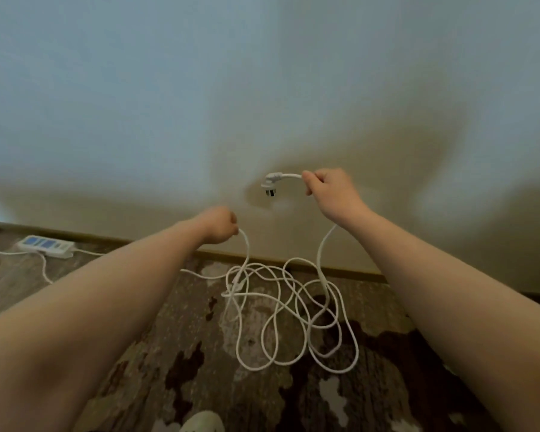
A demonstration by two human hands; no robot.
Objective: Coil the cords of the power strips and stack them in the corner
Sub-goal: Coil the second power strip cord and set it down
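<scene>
A long white cord (289,310) lies in a loose tangle on the patterned carpet below my hands. My right hand (329,191) grips the cord just behind its white plug (271,183), which sticks out to the left in front of the wall. My left hand (218,226) holds another stretch of the same cord, lower and to the left, and the cord hangs down from it into the tangle. A white power strip (46,246) with blue sockets lies on the floor at the far left by the baseboard.
A plain wall (262,88) fills the upper view, with a brown baseboard (340,271) along its foot. The brown patterned carpet (200,353) covers the floor. A second white cord (41,263) runs from the power strip. A light shoe tip (203,424) shows at the bottom edge.
</scene>
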